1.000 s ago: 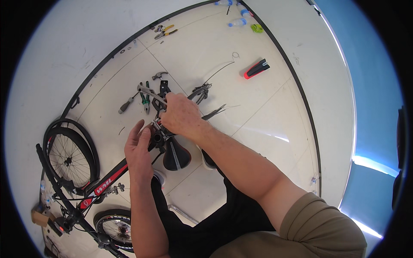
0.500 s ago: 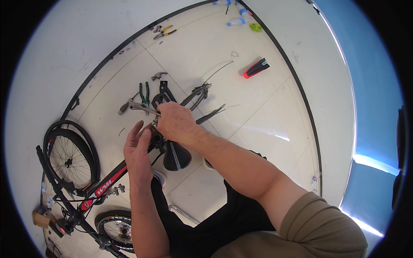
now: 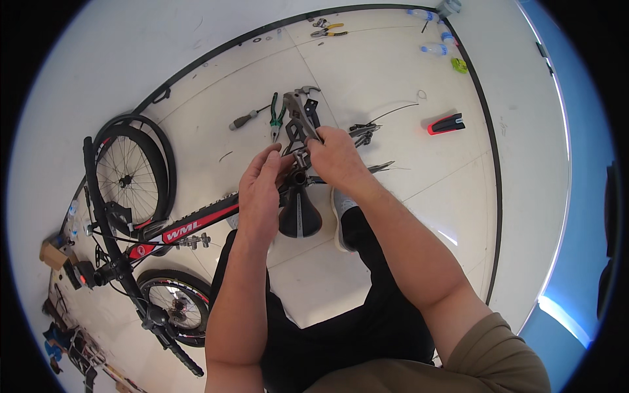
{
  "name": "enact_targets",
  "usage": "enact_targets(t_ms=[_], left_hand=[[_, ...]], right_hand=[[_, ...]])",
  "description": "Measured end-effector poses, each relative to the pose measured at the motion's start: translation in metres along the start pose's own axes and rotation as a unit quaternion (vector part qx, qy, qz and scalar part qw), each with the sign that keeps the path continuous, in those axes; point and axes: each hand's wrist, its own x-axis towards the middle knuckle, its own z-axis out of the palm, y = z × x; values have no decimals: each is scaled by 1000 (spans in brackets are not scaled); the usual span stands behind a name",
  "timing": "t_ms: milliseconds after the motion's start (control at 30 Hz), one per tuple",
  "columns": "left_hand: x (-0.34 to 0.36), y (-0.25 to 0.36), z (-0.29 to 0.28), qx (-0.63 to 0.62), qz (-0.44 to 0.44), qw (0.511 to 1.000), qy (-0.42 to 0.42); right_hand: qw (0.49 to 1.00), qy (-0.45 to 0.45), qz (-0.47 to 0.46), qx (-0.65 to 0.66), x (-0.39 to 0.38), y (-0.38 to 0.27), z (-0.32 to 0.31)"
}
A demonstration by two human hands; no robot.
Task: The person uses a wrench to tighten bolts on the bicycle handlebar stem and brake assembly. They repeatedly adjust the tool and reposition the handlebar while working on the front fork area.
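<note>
A black-and-red bicycle frame [image 3: 196, 226] lies across the floor, its saddle [image 3: 301, 216] below my hands. My right hand [image 3: 335, 157] is closed round the handle of a grey adjustable wrench [image 3: 295, 108], whose head points away from me. Beneath that fist a small silver metal part [image 3: 301, 159] shows at the frame's seat end; whether the wrench touches it I cannot tell. My left hand [image 3: 261, 190] is cupped beside the same spot, fingers stretched forward and thumb apart. Part of the frame is hidden behind it.
Green-handled pliers [image 3: 277, 118], a screwdriver [image 3: 246, 119] and a hammer [image 3: 306, 89] lie just beyond my hands. Yellow-handled pliers [image 3: 329, 33] are farther off. A red-and-black fender piece [image 3: 446, 124] sits at right. Wheels [image 3: 131, 180] lie left, bottles [image 3: 434, 50] far right.
The view has shifted, so the floor items sit farther right. The wrench head has swung from pointing left to pointing away from me. My left hand stays beside the frame.
</note>
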Motion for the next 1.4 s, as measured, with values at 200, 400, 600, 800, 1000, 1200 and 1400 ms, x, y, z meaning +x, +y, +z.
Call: enact_targets(t_ms=[200, 400, 600, 800, 1000, 1200, 1400], left_hand=[[-1, -1, -2, -10, 1, 1000, 3], [-1, -2, -2, -5, -2, 1000, 9], [1, 0, -4, -7, -9, 999, 30], [5, -5, -9, -15, -30, 998, 53], [4, -3, -8, -20, -42, 997, 64], [7, -4, -10, -83, -34, 992, 89], [6, -2, -15, -159, -14, 979, 126]], right_hand=[[961, -77, 168, 207, -5, -26, -14], [987, -75, 73, 124, -6, -10, 1], [960, -96, 155, 211, 0, -8, 3], [972, -107, 114, 174, 1, -7, 4], [928, -135, 160, 307, 3, -5, 7], [895, -191, 184, 358, 6, -6, -1], [913, -146, 174, 339, 7, -7, 4]])
